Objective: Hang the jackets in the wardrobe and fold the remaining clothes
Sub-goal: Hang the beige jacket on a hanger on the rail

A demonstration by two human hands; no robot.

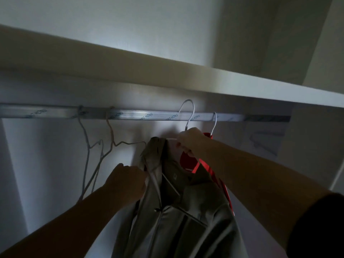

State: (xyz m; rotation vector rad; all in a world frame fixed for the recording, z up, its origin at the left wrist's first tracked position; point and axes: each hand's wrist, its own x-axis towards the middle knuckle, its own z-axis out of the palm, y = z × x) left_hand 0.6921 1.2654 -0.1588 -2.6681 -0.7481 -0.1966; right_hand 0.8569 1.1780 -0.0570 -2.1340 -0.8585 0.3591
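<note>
The grey-olive jacket (195,211) hangs in mid-air inside the wardrobe, below the right half of the rail (139,115), draped on a white hanger (189,116). Its collar is open toward the camera, and a small label shows inside the neck. The hanger's hook rises in front of the rail with its top above the rail's upper edge; whether it rests on the rail cannot be told.

The right hand (188,142) is closed round the hanger just under the hook, fingers curled and pinching the wire where it meets the jacket's neck. The left hand (126,181) is lower and to the left, fingers curled into the jacket's left shoulder and collar edge, gripping the cloth.

Just behind the jacket, touching it on its right side, a red garment (186,162) hangs from a second white hanger (215,121), whose hook sits over the rail near its right end. Toward the rail's left half, a few bare wire hangers (85,146) dangle, tilted and tangled together — well apart from the jacket.

A pale shelf (167,79) runs right above the rail, and the wardrobe's back wall (46,155) is dim grey. A dark sleeve (320,226) covers the right upper arm at the lower right corner.
</note>
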